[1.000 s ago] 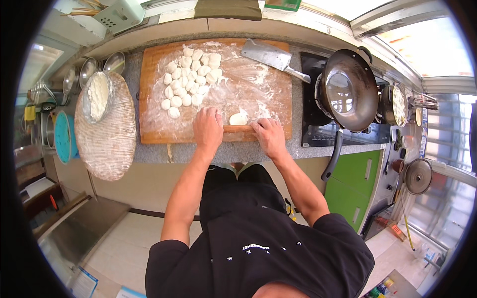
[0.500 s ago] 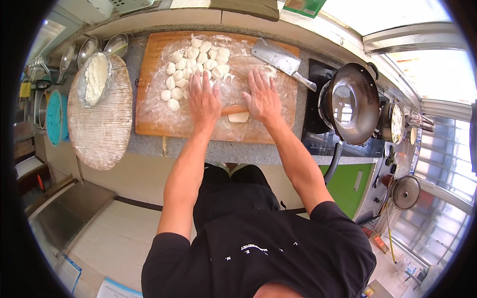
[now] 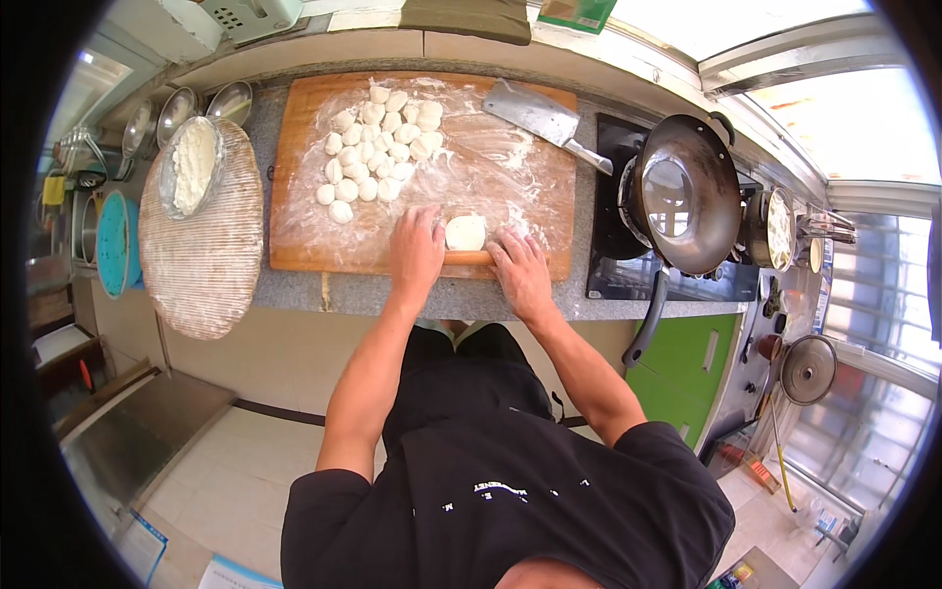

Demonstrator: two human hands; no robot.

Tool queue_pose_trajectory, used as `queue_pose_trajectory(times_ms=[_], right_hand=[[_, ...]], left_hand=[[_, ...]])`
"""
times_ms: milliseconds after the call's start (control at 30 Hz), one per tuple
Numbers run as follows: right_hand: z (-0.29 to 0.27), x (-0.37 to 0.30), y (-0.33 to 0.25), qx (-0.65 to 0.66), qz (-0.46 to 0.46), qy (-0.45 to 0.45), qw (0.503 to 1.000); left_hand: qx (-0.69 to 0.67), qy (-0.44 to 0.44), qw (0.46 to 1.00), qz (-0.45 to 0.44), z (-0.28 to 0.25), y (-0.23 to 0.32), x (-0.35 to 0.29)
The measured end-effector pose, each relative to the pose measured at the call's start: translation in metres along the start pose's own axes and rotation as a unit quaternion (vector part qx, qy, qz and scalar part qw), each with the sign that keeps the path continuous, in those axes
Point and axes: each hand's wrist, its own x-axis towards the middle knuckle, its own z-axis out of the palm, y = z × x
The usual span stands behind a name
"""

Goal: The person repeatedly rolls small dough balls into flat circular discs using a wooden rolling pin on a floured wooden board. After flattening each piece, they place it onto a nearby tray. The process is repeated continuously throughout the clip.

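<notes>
A wooden rolling pin (image 3: 469, 257) lies across the near part of a floured wooden board (image 3: 339, 257). My left hand (image 3: 416, 250) rests over its left end and my right hand (image 3: 524, 270) over its right end, the fingers bent round it. Just beyond the pin, between my hands, sits a flattened round of white dough (image 3: 465, 234). Farther left on the board, several small dough pieces (image 3: 373, 149) form a loose cluster, dusted with flour. At the board's far right lies a cleaver (image 3: 535, 110), its handle pointing toward the stove.
A black wok (image 3: 702, 221) stands on the glass stove (image 3: 613, 270) at right, its handle reaching toward me. To the left are a round ridged tray (image 3: 201, 275) with a bowl of flour (image 3: 192, 167) on it, metal bowls (image 3: 177, 110) and a turquoise basin (image 3: 116, 243).
Both hands and the rolling pin have come back toward me. The fingers, stretched forward before, are now bent. More of the dough round shows, now on the pin's far side.
</notes>
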Motion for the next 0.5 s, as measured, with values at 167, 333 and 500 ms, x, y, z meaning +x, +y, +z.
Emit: queue_pose_trajectory(times_ms=[167,333,500], right_hand=[[-0.007,0.006,0.01,0.024,-0.041,0.035,0.998],[-0.011,0.035,0.026,0.02,-0.029,-0.025,0.999],[-0.007,0.086,0.029,-0.093,-0.041,-0.029,0.994]], left_hand=[[0.026,-0.003,1.0,-0.017,-0.005,-0.001,-0.008],[0.139,0.053,0.989,0.001,-0.002,-0.004,-0.019],[0.195,0.088,0.976,0.036,0.008,-0.01,0.013]])
